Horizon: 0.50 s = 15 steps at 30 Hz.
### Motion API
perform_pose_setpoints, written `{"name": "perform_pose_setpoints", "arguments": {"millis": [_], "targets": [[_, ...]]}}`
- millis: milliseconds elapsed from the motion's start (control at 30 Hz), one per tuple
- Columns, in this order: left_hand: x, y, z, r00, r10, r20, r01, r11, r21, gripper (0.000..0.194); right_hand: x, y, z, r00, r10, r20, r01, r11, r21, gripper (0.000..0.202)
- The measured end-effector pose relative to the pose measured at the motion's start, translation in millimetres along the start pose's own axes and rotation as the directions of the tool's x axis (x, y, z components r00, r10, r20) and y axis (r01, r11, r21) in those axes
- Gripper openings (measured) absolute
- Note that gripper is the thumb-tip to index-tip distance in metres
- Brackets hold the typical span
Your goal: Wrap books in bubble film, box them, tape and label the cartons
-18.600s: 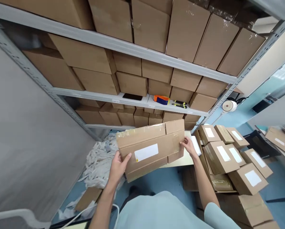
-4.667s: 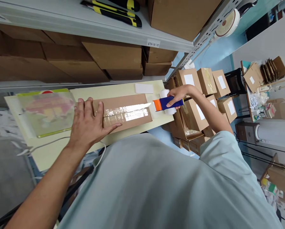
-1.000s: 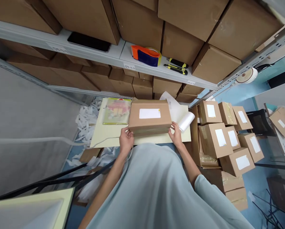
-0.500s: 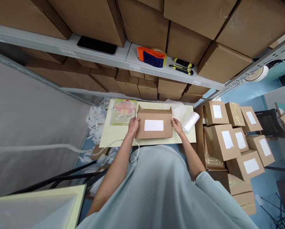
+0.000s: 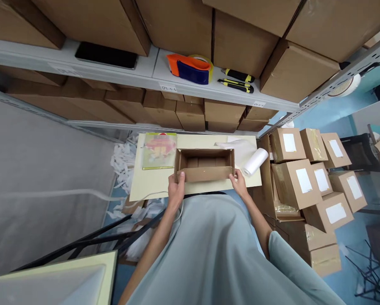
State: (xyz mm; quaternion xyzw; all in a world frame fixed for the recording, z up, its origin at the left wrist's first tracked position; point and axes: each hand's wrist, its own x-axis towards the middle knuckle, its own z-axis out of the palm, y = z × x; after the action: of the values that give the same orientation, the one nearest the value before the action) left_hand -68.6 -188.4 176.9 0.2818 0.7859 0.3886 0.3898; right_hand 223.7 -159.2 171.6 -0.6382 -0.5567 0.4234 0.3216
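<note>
An open brown cardboard box (image 5: 204,173), held at both ends

The box is over the flat, pale yellow table (image 5: 152,184); I can't tell if it rests there. The left hand (image 5: 176,188) grips the left front corner, thumb on the front. The right hand (image 5: 239,183) pinches the right front corner. The hands are well apart.

The box looks light. Its walls should be stiff, but the front may bend, so the corners seem best to hold. It likely won't slip.

Inside, I see only brown cardboard. To the right, a big brown cardboard box (image 5: 268,186) has smaller brown boxes with white labels (image 5: 295,198) in or over it; I can't tell which sit inside.
</note>
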Motion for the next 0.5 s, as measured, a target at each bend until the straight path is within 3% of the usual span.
{"name": "perform_pose_setpoints", "arguments": {"millis": [33, 100, 167, 200, 300, 400, 500], "targets": [[-2, -1, -0.5, 1.000, -0.002, -0.023, 0.003, 1.000, 0.022, 0.052, -1, 2, -3, 1.000, 0.006, 0.019, -0.005, 0.999, -0.036, 0.050], [-7, 4, -2.5, 0.986, 0.101, -0.131, -0.091, 0.993, 0.079, 0.062, 0, 0, -12, 0.998, -0.027, 0.052, 0.033, 0.993, -0.116, 0.051], [-12, 20, -3.2, 0.924, 0.309, -0.227, -0.275, 0.947, 0.168, 0.072, 7, -11, -26, 0.991, -0.109, 0.075, 0.121, 0.977, -0.177, 0.053], [-13, 32, -1.7, 0.881, 0.419, -0.221, -0.375, 0.902, 0.214, 0.072, 13, -19, -33, 0.986, -0.150, 0.074, 0.163, 0.966, -0.203, 0.052], [-4, 74, 13.9, 0.781, 0.625, 0.022, -0.607, 0.749, 0.266, 0.058, 48, -50, -50, 0.970, -0.239, 0.048, 0.241, 0.913, -0.328, 0.048], [17, 108, 41.7, 0.698, 0.667, 0.261, -0.716, 0.646, 0.264, 0.047, 96, -76, -54, 0.949, -0.278, 0.147, 0.313, 0.805, -0.504, 0.047], [33, 119, 64.2, 0.681, 0.638, 0.358, -0.731, 0.616, 0.293, 0.027, 136, -83, -59, 0.926, -0.246, 0.287, 0.371, 0.735, -0.568, 0.032]]}}
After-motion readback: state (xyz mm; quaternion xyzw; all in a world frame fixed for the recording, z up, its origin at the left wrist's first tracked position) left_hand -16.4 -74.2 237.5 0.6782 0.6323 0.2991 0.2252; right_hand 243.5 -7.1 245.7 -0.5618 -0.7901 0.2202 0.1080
